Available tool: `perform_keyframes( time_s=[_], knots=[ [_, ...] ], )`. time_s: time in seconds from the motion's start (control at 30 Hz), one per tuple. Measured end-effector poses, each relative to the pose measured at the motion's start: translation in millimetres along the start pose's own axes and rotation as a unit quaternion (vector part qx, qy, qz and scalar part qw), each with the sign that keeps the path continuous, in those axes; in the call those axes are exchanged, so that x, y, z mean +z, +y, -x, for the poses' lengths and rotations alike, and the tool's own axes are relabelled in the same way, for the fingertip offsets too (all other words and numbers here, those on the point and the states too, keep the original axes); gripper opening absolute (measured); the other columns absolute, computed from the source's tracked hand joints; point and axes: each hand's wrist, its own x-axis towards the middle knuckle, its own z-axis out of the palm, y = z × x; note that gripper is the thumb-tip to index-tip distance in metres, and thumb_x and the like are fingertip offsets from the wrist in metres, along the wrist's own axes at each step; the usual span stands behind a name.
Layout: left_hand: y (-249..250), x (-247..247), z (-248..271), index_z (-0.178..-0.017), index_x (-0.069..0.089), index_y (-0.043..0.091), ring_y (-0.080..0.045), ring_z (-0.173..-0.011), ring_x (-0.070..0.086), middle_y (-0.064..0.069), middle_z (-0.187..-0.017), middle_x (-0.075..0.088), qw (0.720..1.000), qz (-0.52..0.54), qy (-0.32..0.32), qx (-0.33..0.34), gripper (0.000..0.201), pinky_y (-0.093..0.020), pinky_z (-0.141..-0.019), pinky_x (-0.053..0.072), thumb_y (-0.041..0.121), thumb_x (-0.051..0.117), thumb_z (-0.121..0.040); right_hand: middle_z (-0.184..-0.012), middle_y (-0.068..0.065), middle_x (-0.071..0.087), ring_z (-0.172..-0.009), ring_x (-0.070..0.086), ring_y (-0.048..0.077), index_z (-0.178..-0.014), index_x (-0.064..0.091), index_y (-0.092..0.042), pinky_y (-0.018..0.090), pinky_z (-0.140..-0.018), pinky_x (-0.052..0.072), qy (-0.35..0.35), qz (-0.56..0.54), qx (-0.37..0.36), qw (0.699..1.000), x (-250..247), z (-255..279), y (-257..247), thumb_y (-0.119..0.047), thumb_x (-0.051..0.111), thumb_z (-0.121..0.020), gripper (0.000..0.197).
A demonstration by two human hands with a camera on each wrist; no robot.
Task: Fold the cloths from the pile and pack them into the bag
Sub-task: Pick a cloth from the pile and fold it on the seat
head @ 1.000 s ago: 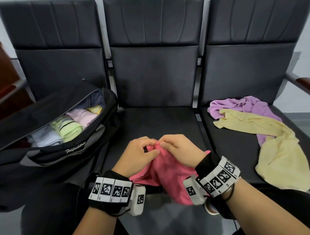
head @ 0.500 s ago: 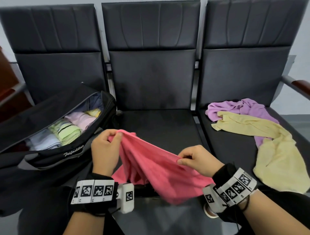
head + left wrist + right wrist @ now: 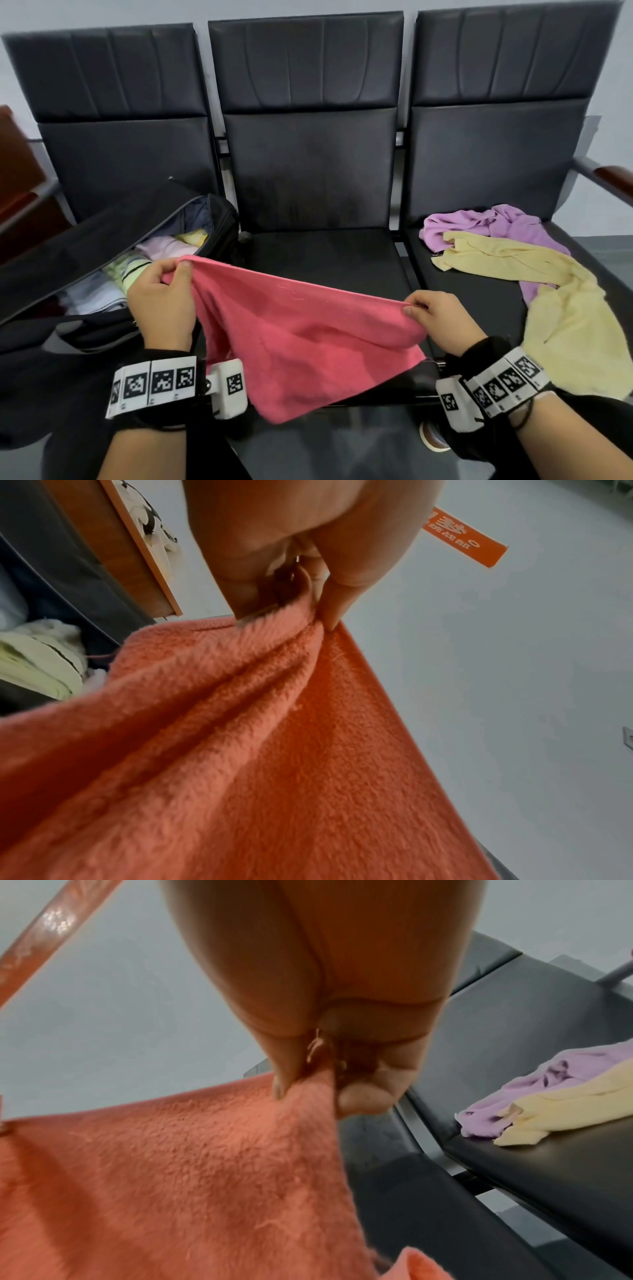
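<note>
A pink cloth hangs stretched between my two hands over the front of the middle seat. My left hand pinches its upper left corner. At the right, my right hand pinches the other top corner. The cloth's lower part droops below the seat edge. The open black bag lies on the left seat with several folded cloths inside. A purple cloth and a yellow cloth lie loose on the right seat.
Three black padded chairs stand in a row against a pale wall. A wooden armrest sticks out at the far right. Brown furniture stands to the left of the bag. A shoe shows on the floor below my right wrist.
My hands, together on the bunched pink cloth a second ago, have drawn apart. The cloth's top edge is now spread taut between them, and the left hand has risen toward the bag.
</note>
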Motion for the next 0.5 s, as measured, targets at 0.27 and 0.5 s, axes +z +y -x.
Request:
perform_keyframes(
  time_s=[0.27,0.5],
  knots=[
    [33.8,28.4,8.5,-0.079,0.067,0.020,-0.017,-0.068,0.049,0.009,-0.063,0.051,0.998,-0.026,-0.047,0.024,0.009,-0.038,-0.074,0.047,0.024,0.065,-0.087,-0.063,0.012,0.053,-0.055,0.054,0.014,-0.103,0.072,-0.024,0.025,-0.048,0.048,0.039,-0.285,-0.049,0.957,-18.7,1.9,-47.9,-0.003,0.058,-0.095,0.026],
    [75.4,71.7,54.9,-0.084,0.072,0.012,0.006,-0.077,0.055,0.009,-0.079,0.061,0.945,-0.036,-0.268,0.187,0.008,-0.008,-0.076,0.038,0.005,0.070,-0.086,-0.072,0.024,0.065,-0.055,0.059,0.028,-0.100,0.069,0.000,0.030,-0.054,0.051,-0.040,-0.406,-0.116,0.906,-20.3,6.6,-109.2,0.004,0.054,-0.095,0.016]
  ],
)
